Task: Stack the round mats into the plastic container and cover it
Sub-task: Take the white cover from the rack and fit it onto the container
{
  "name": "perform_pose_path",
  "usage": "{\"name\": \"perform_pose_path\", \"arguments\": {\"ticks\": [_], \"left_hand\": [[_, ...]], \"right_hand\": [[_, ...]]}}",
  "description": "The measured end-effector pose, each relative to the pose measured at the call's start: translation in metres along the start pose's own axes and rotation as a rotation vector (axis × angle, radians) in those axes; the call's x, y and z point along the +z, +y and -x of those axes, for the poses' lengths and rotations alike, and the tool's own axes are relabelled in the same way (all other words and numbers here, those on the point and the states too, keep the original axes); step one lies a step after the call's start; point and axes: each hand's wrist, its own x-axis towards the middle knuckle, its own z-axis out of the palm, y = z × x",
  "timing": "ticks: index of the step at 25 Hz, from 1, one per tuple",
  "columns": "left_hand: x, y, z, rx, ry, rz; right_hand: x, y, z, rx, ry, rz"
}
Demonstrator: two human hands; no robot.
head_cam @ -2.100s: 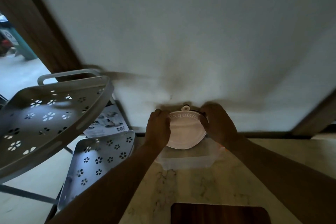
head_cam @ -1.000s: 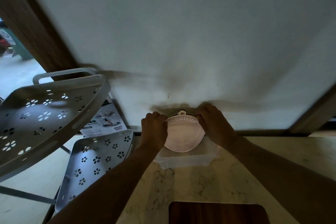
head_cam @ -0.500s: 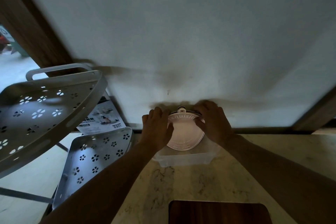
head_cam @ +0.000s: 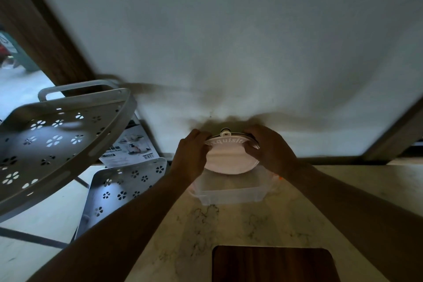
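Observation:
A stack of pale round mats, the top one lettered along its far rim with a small hanging tab, is tilted over the far side of a clear plastic container on the marble counter. My left hand grips the stack's left edge and my right hand grips its right edge. The mats' lower edge dips inside the container. No lid is in sight.
A dark wooden board lies at the near counter edge. To the left stands a grey perforated metal rack with a lower shelf and a printed box behind it. A white wall rises just behind the container.
Both hands have kept hold of the mats over the container. The stack first sank lower, my fingers spread briefly, and now they grip the rim again with the stack tilted up slightly.

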Motion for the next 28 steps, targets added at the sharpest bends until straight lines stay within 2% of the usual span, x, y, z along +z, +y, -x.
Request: {"name": "perform_pose_path", "arguments": {"ticks": [2,4,7,16,19,23,28], "left_hand": [[-0.004,0.000,0.000,-0.024,0.056,0.015],[-0.002,-0.002,0.002,-0.048,0.044,-0.001],[0.005,-0.004,0.010,-0.041,-0.010,-0.042],[0.012,-0.002,0.006,-0.037,0.026,0.024],[0.013,-0.005,0.008,-0.082,-0.020,0.072],[0.014,-0.007,0.004,-0.058,-0.082,0.005],[0.004,-0.008,0.007,-0.053,0.006,0.054]], "right_hand": [[0.001,-0.001,0.003,-0.018,0.058,-0.005],[0.007,-0.001,0.009,0.009,0.072,-0.014],[0.013,0.001,0.015,0.034,0.032,0.004],[0.012,0.008,0.011,0.045,-0.046,0.018],[0.014,0.010,0.007,0.042,-0.043,0.058],[0.014,0.006,0.009,0.042,-0.031,0.045],[0.006,0.003,0.008,0.026,0.011,0.014]]}}
